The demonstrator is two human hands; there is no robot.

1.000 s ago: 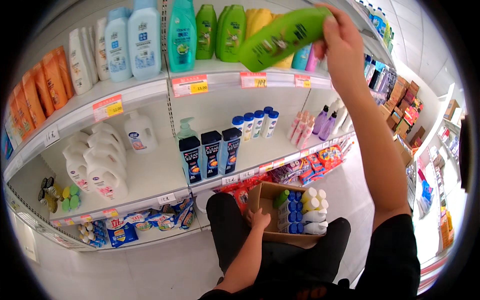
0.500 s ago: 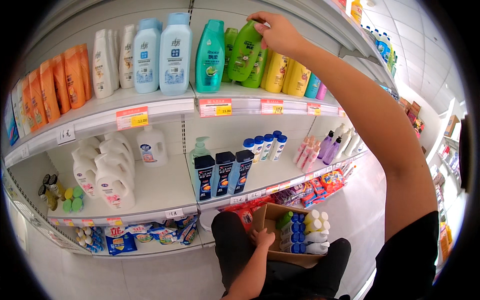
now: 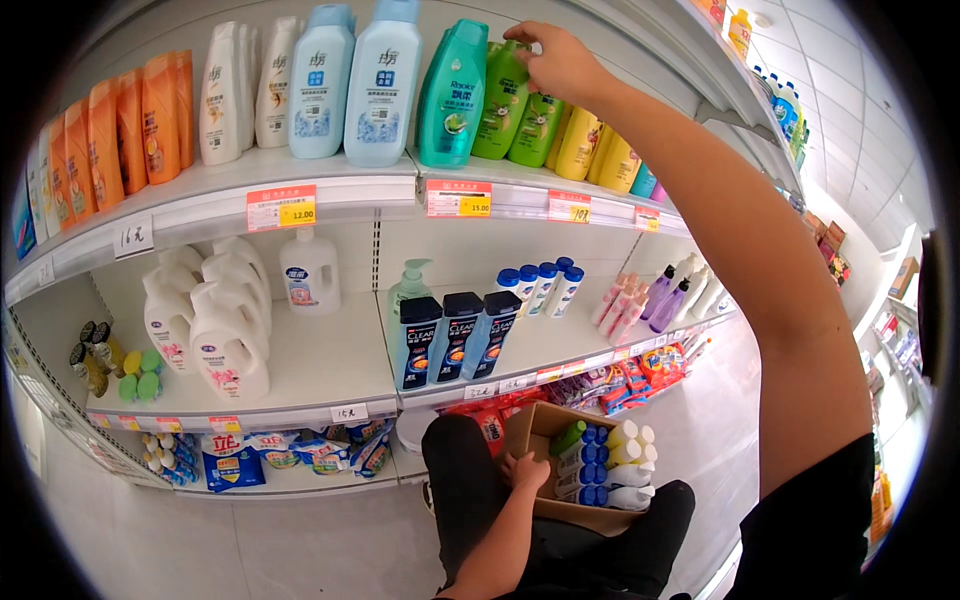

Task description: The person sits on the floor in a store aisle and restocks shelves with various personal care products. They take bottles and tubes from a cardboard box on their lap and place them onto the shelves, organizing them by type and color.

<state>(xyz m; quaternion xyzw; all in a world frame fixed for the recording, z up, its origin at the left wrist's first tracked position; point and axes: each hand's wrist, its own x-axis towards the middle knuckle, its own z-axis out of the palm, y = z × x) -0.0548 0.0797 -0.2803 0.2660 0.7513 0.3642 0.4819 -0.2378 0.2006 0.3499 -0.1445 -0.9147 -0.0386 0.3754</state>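
Observation:
On the upper shelf, a green shampoo bottle (image 3: 502, 108) stands between a teal bottle (image 3: 453, 95) and another green bottle (image 3: 537, 130). The fingers of my right hand (image 3: 550, 60) curl round its top, hiding part of it. Lower down, my left hand (image 3: 525, 472) grips the near left edge of an open cardboard box (image 3: 537, 424) that rests between my legs. Blue-capped bottles (image 3: 590, 470), pale yellow and white bottles (image 3: 628, 452) and one green bottle (image 3: 568, 437) lie in the box.
Yellow bottles (image 3: 577, 145) stand right of the green ones; light blue bottles (image 3: 383, 85) are left of the teal one. Black-and-blue bottles (image 3: 458, 335) line the middle shelf's front edge. White jugs (image 3: 228, 345) stand farther left. Bagged goods (image 3: 235, 465) fill the bottom shelf.
The green bottle in my right hand, tilted in front of the others before, now stands more upright on the shelf beside the teal bottle. My left hand stays on the box.

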